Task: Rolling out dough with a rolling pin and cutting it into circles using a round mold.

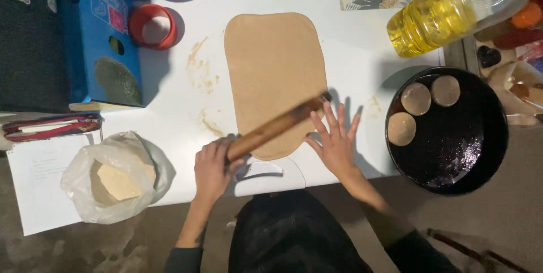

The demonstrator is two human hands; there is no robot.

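left hand [212,168]: fingers curled shut around the near end of the rolling pin, knuckles up, at the lower left edge of the dough
right hand [335,143]: flat, palm down, fingers [331,121] spread wide apart and straight; grips nothing; fingertips at the far end of the pin, beside the dough's lower right edge; cannot tell if palm presses the pin or the counter
rolling pin [277,129]: brown wood, lies slantwise across the lower part of the dough, near end low left in the left hand, far end up right by the right hand's fingertips
dough [274,69]: tan sheet, rolled flat, long rounded rectangle, mid-counter, straight ahead of the person; near end under the pin
counter [350,58]: white, smears of dough left of the sheet
pan [452,148]: round, dark, at the counter's right edge, just right of the right hand, apart from it
dough discs [416,99]: three small flat rounds in the upper left of the pan
oil bottle [447,13]: clear plastic, yellow oil, tilted, upper right, above the pan
flour bag [113,179]: clear plastic bag, open, pale flour inside, lower left of the counter, left of the left hand
red cup [153,27]: round, upper left, near a blue box [107,41]
paper [39,185]: white sheet, far left, beside the bag
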